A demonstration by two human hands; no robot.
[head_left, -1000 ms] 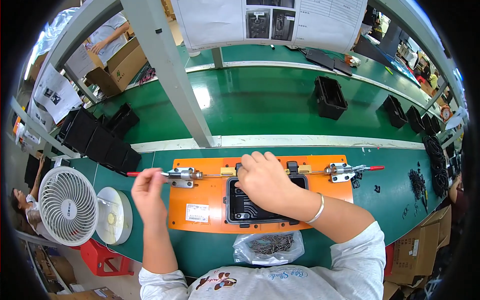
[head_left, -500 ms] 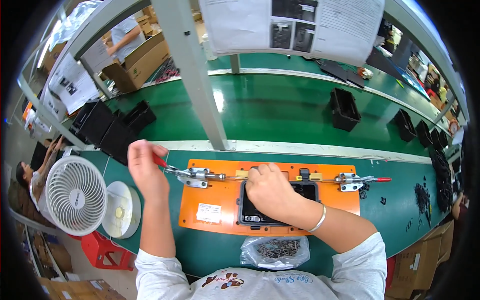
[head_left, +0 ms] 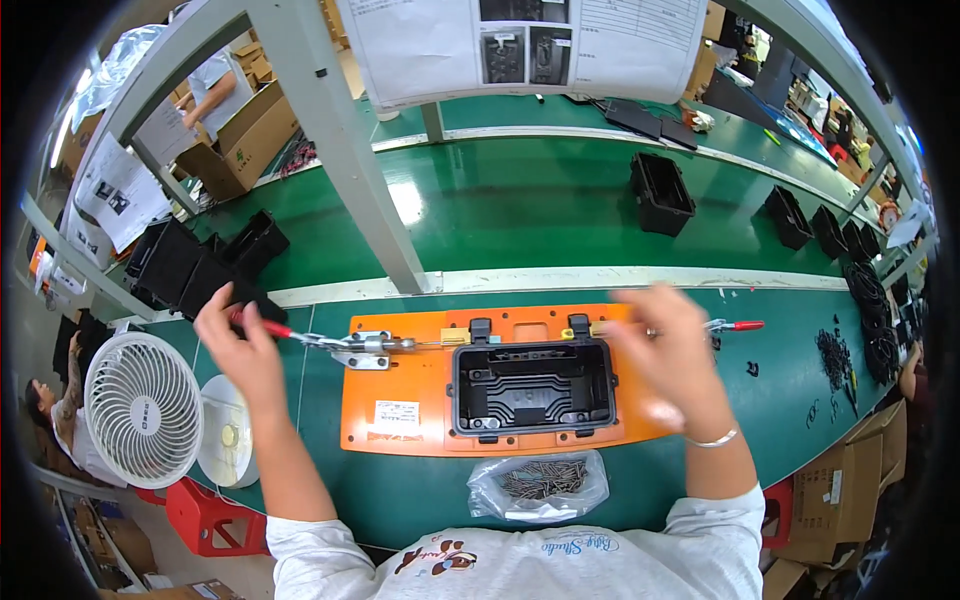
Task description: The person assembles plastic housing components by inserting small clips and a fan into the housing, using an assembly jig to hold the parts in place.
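Here, on the green bench [head_left: 520, 210], I see one orange fixture plate [head_left: 400, 385] lying flat by the near edge. One black, open-topped, rectangular housing [head_left: 532, 387] sits in its middle. Two toggle clamps with red handles flank it: my left hand [head_left: 238, 345] is closed around the left clamp [head_left: 330, 343]; my right hand [head_left: 672, 355] is blurred over the plate's right end, fingers spread, with the right clamp [head_left: 735, 325] just beyond. One clear bag of screws [head_left: 540, 483] lies against the near edge.
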